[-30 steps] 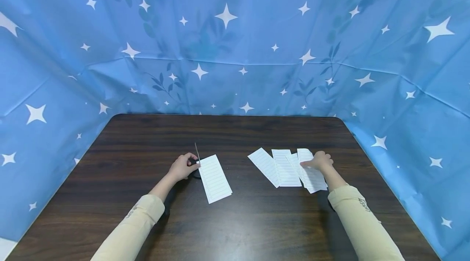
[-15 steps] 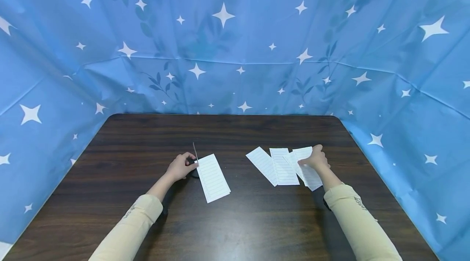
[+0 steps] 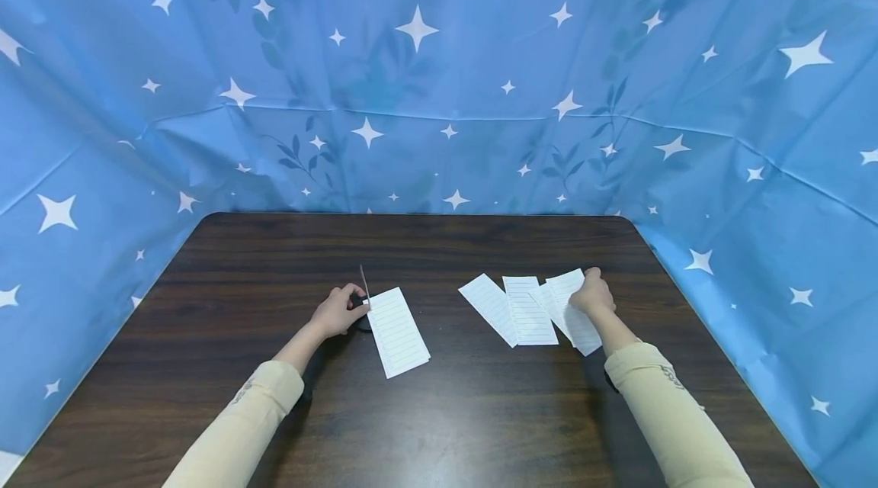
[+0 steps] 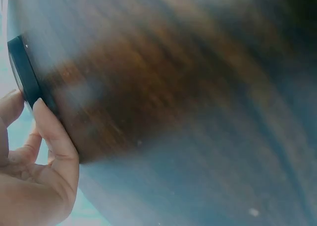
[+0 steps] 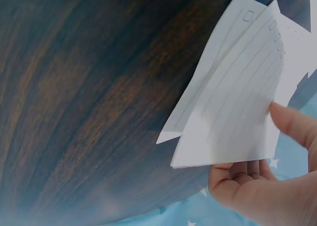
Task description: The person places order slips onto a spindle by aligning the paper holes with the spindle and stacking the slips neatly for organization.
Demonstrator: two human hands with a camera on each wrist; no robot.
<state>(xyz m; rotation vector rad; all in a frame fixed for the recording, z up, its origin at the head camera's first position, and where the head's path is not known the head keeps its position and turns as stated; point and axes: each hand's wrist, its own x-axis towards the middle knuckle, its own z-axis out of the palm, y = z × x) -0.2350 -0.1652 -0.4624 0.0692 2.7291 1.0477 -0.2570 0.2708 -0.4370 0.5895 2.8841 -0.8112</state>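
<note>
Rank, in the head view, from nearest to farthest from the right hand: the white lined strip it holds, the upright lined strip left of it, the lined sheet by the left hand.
1. White lined strip, held in the right hand.
2. Upright lined strip, just left.
3. Lined sheet, far left, by the left hand.

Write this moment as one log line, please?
left hand: holds scissors by paper | right hand: lifts strip | two strips flat on table
</note>
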